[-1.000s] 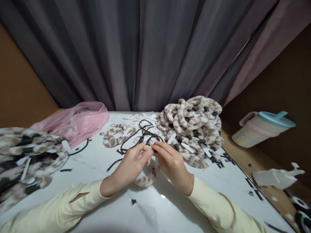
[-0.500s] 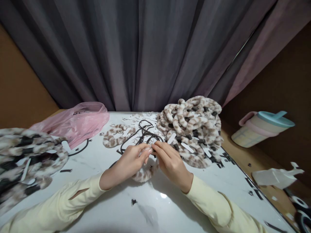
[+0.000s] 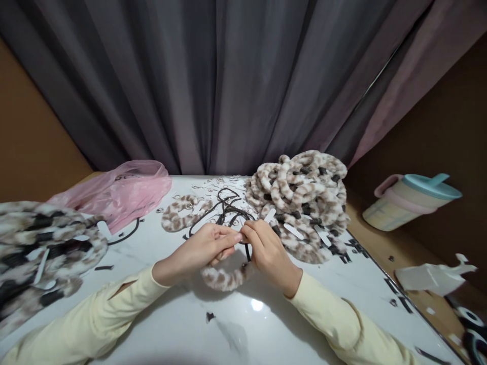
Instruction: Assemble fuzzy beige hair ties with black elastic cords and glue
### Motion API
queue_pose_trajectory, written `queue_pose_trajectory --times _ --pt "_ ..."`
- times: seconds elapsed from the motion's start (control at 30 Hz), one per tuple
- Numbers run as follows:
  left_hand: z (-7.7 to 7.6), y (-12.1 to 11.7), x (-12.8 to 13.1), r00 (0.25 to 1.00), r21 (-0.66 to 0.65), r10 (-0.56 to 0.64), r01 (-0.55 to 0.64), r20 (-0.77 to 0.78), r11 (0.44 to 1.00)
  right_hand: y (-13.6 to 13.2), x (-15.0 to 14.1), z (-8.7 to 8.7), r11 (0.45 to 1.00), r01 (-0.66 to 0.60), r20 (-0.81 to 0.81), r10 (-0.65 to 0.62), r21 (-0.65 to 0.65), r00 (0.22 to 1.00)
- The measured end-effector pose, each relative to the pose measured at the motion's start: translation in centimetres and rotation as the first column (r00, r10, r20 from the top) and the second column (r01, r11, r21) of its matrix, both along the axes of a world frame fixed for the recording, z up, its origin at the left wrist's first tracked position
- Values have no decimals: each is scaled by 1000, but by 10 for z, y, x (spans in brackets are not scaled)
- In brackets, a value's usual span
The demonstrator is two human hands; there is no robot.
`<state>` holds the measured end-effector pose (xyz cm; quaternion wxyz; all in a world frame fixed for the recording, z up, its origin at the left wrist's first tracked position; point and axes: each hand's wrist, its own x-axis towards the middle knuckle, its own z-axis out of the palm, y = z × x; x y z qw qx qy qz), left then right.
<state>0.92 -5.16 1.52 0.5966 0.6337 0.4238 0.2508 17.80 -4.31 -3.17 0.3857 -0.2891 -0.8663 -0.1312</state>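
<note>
My left hand [image 3: 205,247] and my right hand [image 3: 266,251] meet fingertip to fingertip over the white table [image 3: 243,324]. Both pinch the top of a fuzzy leopard-print hair tie [image 3: 224,277] that hangs below them, with a thin black elastic loop [image 3: 248,251] showing beside my right fingers. A tangle of black elastic cords [image 3: 224,210] lies just beyond the hands. One more fuzzy tie [image 3: 180,213] lies flat to the left of the cords.
A heap of fuzzy ties [image 3: 304,200] sits at the back right, another heap [image 3: 34,253] at the left edge. A pink plastic bag [image 3: 114,190] lies at the back left. A lidded cup [image 3: 411,200] stands on a shelf to the right. Grey curtains hang behind.
Both hands moved slightly away from me and up. The fuzzy tie now hangs more in view below the fingers, and the black elastic loop shows by my right hand.
</note>
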Motion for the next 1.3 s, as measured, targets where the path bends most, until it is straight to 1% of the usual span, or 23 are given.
queue_pose_trajectory --times 0.17,0.33,0.43,0.57,0.67,0.77,0.83,0.9,0.97,1.03,1.1,1.17,1.3 --pt "1 3 -4 999 -28 28 -27 21 999 -1 -1 2 1000 -11 -4 10 -26 1000" --pt "1 5 -6 1000 20 13 -13 -2 1000 -1 0 6 999 -39 -28 38 -31 999" --pt "2 5 -7 1000 32 25 -24 0 999 1 3 6 998 -67 -33 67 14 997" --pt "4 3 -6 999 -3 49 -49 0 999 5 9 4 984 -131 0 132 118 991" --pt "1 2 -4 997 -13 65 -65 37 998 7 11 0 980 -154 1 155 130 988" --pt "-5 1 -3 991 -71 80 -73 104 995 9 10 -5 980 -158 -18 161 122 987" --pt "-7 2 -2 985 -134 108 -89 135 987 11 10 -8 979 -181 -47 186 94 981" --pt "-8 3 -2 981 -185 131 -104 143 977 14 10 -6 974 -226 -89 227 15 970" --pt "-7 4 -2 979 -219 155 -124 134 968 15 12 -1 958 -268 -147 252 -99 957" --pt "-6 6 -3 976 -234 176 -143 130 962 15 14 8 941 -283 -211 243 -185 947" --pt "-6 7 -4 972 -237 190 -154 141 959 14 18 17 940 -280 -248 229 -193 941" --pt "-6 9 -5 967 -245 199 -157 156 957 13 21 24 951 -273 -200 242 -147 950" --pt "-5 12 -8 956 -278 228 -172 185 945 9 21 30 957 -289 28 290 -42 957"
